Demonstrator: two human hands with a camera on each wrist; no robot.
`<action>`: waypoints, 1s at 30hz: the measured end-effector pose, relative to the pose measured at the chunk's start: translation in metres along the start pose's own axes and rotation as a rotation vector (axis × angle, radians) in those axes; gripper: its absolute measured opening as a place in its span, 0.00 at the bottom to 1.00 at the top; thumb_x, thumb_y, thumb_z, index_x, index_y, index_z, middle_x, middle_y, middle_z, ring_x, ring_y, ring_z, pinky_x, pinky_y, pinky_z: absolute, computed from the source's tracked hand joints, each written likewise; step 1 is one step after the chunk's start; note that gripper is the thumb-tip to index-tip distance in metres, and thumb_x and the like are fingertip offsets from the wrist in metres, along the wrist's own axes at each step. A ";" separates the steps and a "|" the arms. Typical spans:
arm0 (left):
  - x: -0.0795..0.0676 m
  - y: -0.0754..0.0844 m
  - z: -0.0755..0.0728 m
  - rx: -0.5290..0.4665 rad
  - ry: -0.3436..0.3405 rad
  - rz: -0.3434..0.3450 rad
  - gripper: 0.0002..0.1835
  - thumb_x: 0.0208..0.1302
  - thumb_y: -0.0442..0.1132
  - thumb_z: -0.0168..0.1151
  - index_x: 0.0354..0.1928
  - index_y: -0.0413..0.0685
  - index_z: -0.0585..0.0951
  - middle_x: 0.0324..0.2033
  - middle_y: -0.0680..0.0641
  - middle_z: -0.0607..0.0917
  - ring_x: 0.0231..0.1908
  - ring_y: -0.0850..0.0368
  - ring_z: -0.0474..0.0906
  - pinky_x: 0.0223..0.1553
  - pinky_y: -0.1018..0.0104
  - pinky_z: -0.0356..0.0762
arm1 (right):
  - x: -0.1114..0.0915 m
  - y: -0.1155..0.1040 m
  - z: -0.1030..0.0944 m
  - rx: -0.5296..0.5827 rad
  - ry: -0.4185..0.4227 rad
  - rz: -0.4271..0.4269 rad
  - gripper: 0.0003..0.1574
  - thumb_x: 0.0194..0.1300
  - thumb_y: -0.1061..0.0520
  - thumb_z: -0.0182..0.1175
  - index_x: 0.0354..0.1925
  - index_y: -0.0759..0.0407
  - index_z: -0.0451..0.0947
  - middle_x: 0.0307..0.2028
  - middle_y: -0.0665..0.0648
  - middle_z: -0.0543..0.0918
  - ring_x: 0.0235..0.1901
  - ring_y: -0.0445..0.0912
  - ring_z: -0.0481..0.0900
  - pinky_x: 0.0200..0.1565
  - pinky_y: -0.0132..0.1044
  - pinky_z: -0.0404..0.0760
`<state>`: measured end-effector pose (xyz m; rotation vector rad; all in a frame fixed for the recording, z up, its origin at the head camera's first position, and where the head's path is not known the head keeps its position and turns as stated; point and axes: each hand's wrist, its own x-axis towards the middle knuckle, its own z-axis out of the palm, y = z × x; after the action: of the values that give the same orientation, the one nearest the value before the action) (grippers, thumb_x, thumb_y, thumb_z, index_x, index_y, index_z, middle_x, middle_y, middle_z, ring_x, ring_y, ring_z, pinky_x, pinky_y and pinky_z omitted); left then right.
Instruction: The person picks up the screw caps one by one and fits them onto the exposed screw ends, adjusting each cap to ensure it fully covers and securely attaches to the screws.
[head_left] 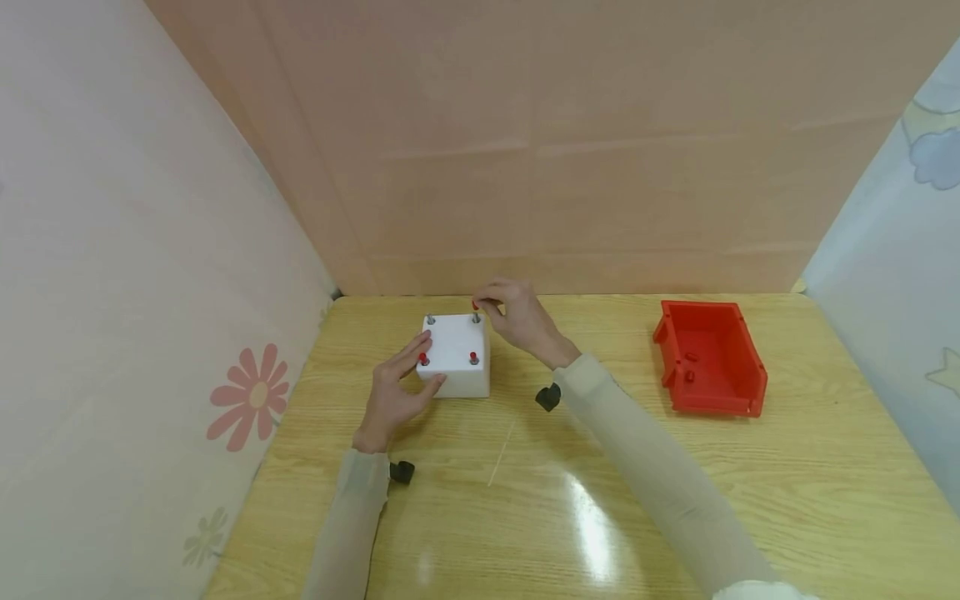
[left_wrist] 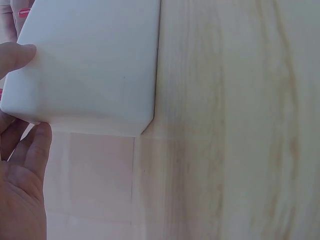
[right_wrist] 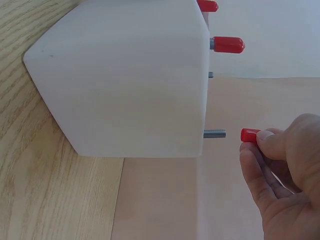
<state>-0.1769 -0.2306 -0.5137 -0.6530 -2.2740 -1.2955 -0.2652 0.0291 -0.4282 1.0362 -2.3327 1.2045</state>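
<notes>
A white box (head_left: 452,343) sits on the table with threaded metal studs standing up from its top corners. Red caps (right_wrist: 229,45) cover the two near studs, while the far left stud (head_left: 431,320) and far right stud (right_wrist: 215,134) are bare. My left hand (head_left: 393,392) grips the box at its near left corner, thumb on the front wall, fingers at the left side and top. Between thumb and fingertips, my right hand (head_left: 521,321) pinches another red cap (right_wrist: 249,135). That cap is lined up with the far right stud, a small gap away from its tip.
To the right on the wooden table (head_left: 600,450) stands a red bin (head_left: 712,404) with a couple of red caps (head_left: 690,377) inside. Patterned side panels and a brown back panel (head_left: 525,167) enclose the table.
</notes>
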 end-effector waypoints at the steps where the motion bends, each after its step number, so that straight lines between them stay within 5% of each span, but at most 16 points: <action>1: 0.000 -0.002 0.000 0.000 -0.002 -0.001 0.33 0.55 0.23 0.80 0.65 0.27 0.81 0.69 0.32 0.79 0.69 0.32 0.76 0.63 0.78 0.74 | 0.000 0.001 0.000 0.002 -0.002 0.005 0.09 0.75 0.67 0.65 0.46 0.63 0.91 0.44 0.59 0.91 0.44 0.50 0.90 0.49 0.40 0.91; 16: 0.000 -0.006 0.002 0.016 0.004 0.003 0.33 0.54 0.22 0.80 0.64 0.25 0.81 0.68 0.30 0.79 0.68 0.29 0.76 0.63 0.79 0.73 | -0.003 0.005 0.007 -0.008 -0.013 0.023 0.08 0.76 0.66 0.65 0.46 0.63 0.91 0.44 0.58 0.90 0.44 0.50 0.89 0.50 0.41 0.91; 30: -0.002 -0.008 -0.003 -0.013 -0.023 -0.010 0.33 0.61 0.32 0.80 0.69 0.38 0.81 0.72 0.41 0.78 0.72 0.39 0.75 0.64 0.72 0.77 | -0.004 0.007 0.007 -0.011 -0.025 0.040 0.08 0.75 0.67 0.65 0.45 0.62 0.91 0.44 0.58 0.90 0.44 0.50 0.89 0.50 0.41 0.91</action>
<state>-0.1798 -0.2368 -0.5190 -0.6650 -2.2916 -1.3156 -0.2672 0.0278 -0.4390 1.0114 -2.3871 1.1990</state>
